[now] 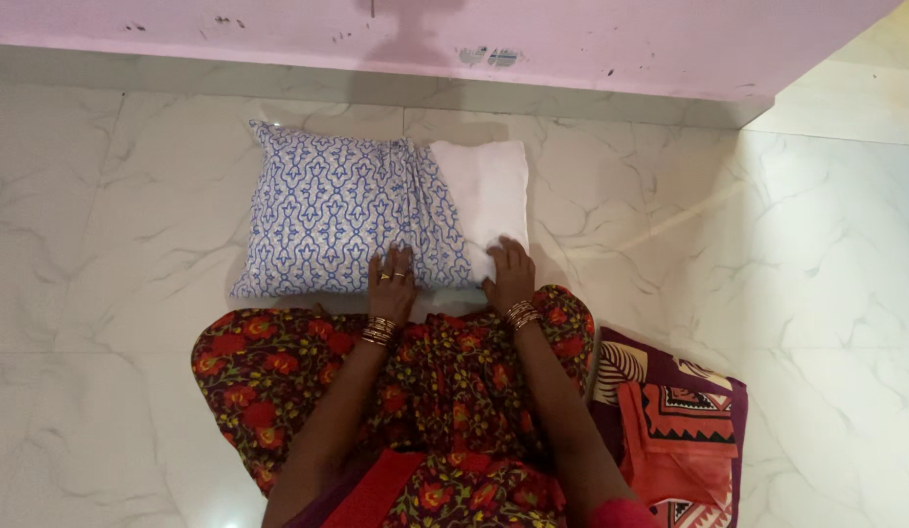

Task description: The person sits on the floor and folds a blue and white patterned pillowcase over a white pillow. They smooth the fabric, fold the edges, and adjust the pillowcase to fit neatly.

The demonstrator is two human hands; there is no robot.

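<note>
Both hands are down on the pillow: the left hand (391,282) lies flat, fingers spread, on the blue-patterned pillowcase (342,210), while the right hand (508,276) presses spread fingers at the cover's open edge, where the white pillow (488,191) pokes out. The pillow lies on the marble floor (112,244), just beside the pink wall (572,39). It looks like a covering step, half done; the bare end likely needs enclosing. Folded red and maroon cloths (674,430) sit at the person's right.

Folded cloth (681,440) cut off at btm edge.
</note>
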